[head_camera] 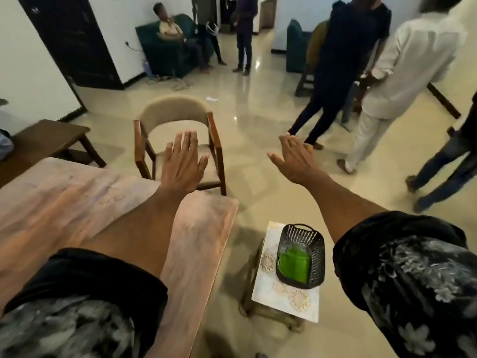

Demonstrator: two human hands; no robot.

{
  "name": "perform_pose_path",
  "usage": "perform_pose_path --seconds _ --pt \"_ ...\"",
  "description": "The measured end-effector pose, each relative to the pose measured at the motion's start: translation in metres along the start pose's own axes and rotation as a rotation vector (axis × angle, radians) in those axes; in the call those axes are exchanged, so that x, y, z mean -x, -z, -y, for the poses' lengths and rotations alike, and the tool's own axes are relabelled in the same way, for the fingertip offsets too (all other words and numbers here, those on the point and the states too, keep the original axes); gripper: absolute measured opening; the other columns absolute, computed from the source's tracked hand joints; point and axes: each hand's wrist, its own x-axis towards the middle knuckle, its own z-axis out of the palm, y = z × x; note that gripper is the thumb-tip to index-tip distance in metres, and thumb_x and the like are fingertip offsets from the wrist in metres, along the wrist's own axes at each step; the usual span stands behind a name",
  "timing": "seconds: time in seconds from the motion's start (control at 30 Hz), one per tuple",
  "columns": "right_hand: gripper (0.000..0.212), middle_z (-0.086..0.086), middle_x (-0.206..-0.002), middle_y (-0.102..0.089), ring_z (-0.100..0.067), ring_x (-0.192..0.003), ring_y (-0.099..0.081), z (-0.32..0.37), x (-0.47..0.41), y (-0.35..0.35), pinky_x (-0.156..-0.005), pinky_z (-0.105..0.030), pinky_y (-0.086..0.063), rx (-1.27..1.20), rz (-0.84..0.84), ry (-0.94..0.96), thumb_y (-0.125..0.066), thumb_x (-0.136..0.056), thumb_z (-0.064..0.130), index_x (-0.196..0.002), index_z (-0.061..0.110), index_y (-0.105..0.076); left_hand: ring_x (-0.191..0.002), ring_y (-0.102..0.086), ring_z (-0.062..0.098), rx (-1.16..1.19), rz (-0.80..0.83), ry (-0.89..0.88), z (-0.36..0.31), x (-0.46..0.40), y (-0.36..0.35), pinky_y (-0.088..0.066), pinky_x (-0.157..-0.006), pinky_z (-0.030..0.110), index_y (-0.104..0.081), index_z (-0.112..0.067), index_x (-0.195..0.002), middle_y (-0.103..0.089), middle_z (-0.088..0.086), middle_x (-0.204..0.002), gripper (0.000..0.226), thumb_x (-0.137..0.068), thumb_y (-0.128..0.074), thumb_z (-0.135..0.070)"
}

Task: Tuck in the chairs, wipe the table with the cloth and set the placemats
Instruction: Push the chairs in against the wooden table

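Left hand: the left hand [183,161] is stretched forward over the far edge of the table, palm down, fingers straight and slightly spread; it holds nothing.
Right hand: the right hand [293,157] reaches out over the floor to the right of the chair, fingers straight and thumb out to the side; it holds nothing.
Sleeves: both arms wear short dark sleeves [413,280] with a pale flower print.
Table: the table [64,202] has a pinkish marbled top and fills the lower left; the left forearm passes above it.
Chair: one chair [178,120] with a wooden frame, beige seat and curved beige back stands at the far end of the table, pulled away from it, its seat facing the table. Both hands are short of it and apart from it.
Bench: a dark wooden bench [49,140] stands to the left of the chair, beyond the table's left side.
Stool: a small stool [286,298] with a pale patterned top stands on the floor just right of the table.
Basket: a black plastic basket [300,254] sits on the stool.
Cloth: a green cloth [294,267] lies folded inside the basket.
Placemats: I cannot tell whether the patterned sheet under the basket is placemats.
People: several people [348,60] stand on the glossy floor farther back, and one sits in a dark green armchair [165,50].
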Motion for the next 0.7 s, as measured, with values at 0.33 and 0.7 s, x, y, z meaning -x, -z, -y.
perform_pose_path --seconds 0.33,0.7 --pt "0.071 -0.018 -0.169 -0.032 -0.031 -0.160 -0.026 -0.072 0.086 -0.025 -0.122 -0.054 -0.025 -0.026 0.023 -0.159 -0.034 -0.108 0.060 -0.156 0.009 -0.034 -0.167 -0.004 0.027 0.062 0.081 -0.153 -0.103 0.010 -0.041 -0.008 -0.133 0.047 -0.007 -0.010 -0.171 -0.009 0.010 -0.180 0.071 -0.115 -0.024 -0.049" --pt "0.068 -0.014 -0.168 -0.034 -0.027 -0.159 -0.026 -0.138 0.201 -0.044 -0.123 -0.049 -0.025 -0.051 0.104 -0.259 -0.036 -0.110 0.057 -0.158 0.009 -0.034 -0.167 -0.002 0.028 0.047 0.237 -0.293 -0.207 0.074 -0.083 -0.006 -0.134 0.047 -0.002 -0.010 -0.171 -0.005 0.010 -0.180 0.072 -0.115 -0.023 -0.050"
